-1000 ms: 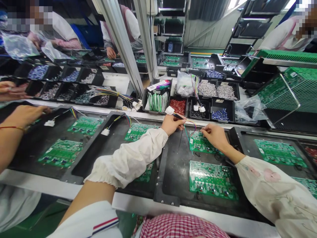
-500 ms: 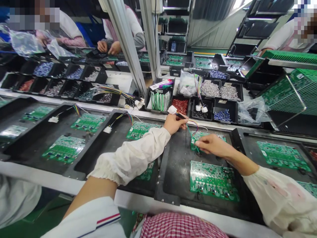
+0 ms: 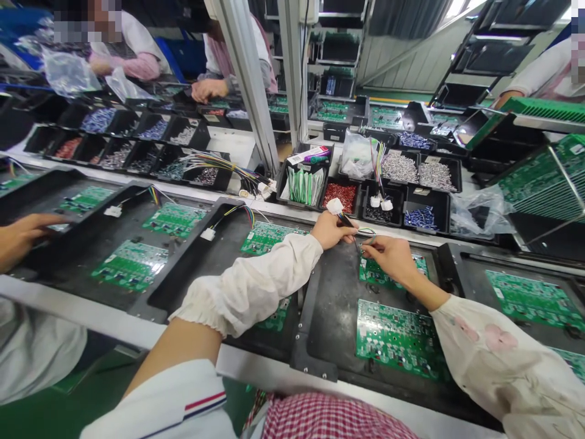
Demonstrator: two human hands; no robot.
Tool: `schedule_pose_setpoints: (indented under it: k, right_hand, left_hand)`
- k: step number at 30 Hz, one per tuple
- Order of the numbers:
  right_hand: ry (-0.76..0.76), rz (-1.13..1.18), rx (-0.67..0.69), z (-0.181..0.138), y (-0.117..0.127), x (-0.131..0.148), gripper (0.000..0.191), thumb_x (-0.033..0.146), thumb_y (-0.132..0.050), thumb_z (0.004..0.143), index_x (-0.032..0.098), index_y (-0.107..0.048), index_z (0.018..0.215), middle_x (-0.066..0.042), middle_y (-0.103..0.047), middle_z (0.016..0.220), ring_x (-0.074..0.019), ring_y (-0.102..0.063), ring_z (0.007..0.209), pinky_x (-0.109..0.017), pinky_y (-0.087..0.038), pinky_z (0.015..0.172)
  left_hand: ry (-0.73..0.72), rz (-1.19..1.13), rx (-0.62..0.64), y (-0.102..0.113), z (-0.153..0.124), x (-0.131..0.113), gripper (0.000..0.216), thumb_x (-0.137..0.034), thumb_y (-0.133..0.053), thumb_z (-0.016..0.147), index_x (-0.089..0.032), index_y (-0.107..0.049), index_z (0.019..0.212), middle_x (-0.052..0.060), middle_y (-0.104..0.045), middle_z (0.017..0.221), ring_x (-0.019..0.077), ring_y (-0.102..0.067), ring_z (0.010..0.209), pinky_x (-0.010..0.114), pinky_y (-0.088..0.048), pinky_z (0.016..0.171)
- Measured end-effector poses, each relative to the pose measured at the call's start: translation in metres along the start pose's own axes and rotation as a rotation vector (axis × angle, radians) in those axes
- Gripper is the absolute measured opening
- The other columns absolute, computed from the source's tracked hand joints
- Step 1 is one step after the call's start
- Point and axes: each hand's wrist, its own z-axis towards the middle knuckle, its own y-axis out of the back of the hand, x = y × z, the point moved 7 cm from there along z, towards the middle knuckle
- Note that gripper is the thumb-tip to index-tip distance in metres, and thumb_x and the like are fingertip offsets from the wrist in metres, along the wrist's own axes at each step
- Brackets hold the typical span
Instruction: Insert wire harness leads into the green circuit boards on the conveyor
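The wire bundle [image 3: 361,230] hangs between both hands, just above the far end of a black tray [image 3: 329,299], with its white plug [image 3: 335,205] sticking up past the knuckles. The left hand [image 3: 331,230] is closed around the coloured wires right below that plug. The right hand [image 3: 392,259] has thumb and forefinger pinched together on the loose ends, which loop over toward it; how many strands sit in that pinch is too small to tell. Under the right hand lies a green circuit board [image 3: 418,265], partly covered by the palm, and a second board [image 3: 397,338] sits nearer the body in the same tray.

To the left, another tray holds a board [image 3: 267,238] with its own wires and plug already lying beside it. Beyond the trays stand small bins: 1 with red parts [image 3: 340,196], 1 with green packets [image 3: 304,186], 1 with blue parts [image 3: 420,216]. A co-worker's hand [image 3: 21,235] rests on a tray at the far left.

The strands are thin and springy, so 1 could slip from the pinch and flick across the board. The right palm also rests low over the board, and pressing down could bend small parts under it. A hard tug between the hands could strain the wires at the plug.
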Motion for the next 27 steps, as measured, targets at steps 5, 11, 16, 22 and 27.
schedule_pose_setpoints:
  k: [5,11,16,22,27]
  right_hand:
    - [0.001,-0.049,-0.011,-0.001,0.0,0.002,0.013,0.026,-0.055,0.074,0.018,-0.066,0.074,-0.003,-0.068,0.063,-0.0167,-0.063,0.058,-0.027,-0.047,0.058]
    - [0.028,-0.109,-0.009,0.003,-0.001,0.003,0.015,0.027,-0.054,0.075,0.019,-0.066,0.075,-0.003,-0.068,0.065,-0.0162,-0.062,0.059,-0.026,-0.045,0.057]
    - [-0.111,-0.095,0.204,-0.007,-0.003,0.001,0.029,0.044,-0.058,0.069,0.017,-0.062,0.057,-0.003,-0.062,0.051,-0.0149,-0.056,0.047,-0.025,-0.04,0.046]
    - [-0.313,0.575,0.448,-0.024,-0.016,0.012,0.033,0.046,-0.063,0.064,0.015,-0.059,0.073,-0.002,-0.063,0.057,-0.0114,-0.057,0.049,-0.022,-0.044,0.048]
    - [-0.4,0.522,0.388,-0.027,-0.01,-0.005,0.039,0.052,-0.054,0.07,0.013,-0.059,0.067,0.003,-0.052,0.048,-0.0041,-0.038,0.035,-0.017,-0.027,0.033]
  left_hand:
    - [0.004,0.008,0.008,0.0,0.001,0.001,0.014,-0.007,-0.065,0.062,-0.005,-0.062,0.076,0.002,-0.06,0.05,0.0113,-0.059,0.046,0.024,-0.052,0.052]
    - [-0.005,0.011,0.006,0.0,0.0,0.001,0.014,-0.007,-0.065,0.061,-0.005,-0.062,0.074,0.003,-0.06,0.051,0.012,-0.059,0.046,0.025,-0.052,0.052]
    - [0.015,0.029,-0.044,-0.001,-0.002,-0.003,0.008,-0.003,-0.062,0.063,-0.004,-0.061,0.071,0.002,-0.059,0.049,0.0116,-0.058,0.045,0.025,-0.052,0.051]
    - [-0.008,0.03,-0.086,0.001,-0.003,-0.006,0.009,-0.004,-0.064,0.06,-0.005,-0.062,0.068,0.002,-0.06,0.054,0.0114,-0.06,0.051,0.026,-0.054,0.057]
    - [-0.012,0.062,-0.093,0.003,-0.002,-0.002,0.01,-0.005,-0.066,0.059,-0.006,-0.063,0.069,0.003,-0.062,0.058,0.0114,-0.06,0.052,0.027,-0.054,0.059]
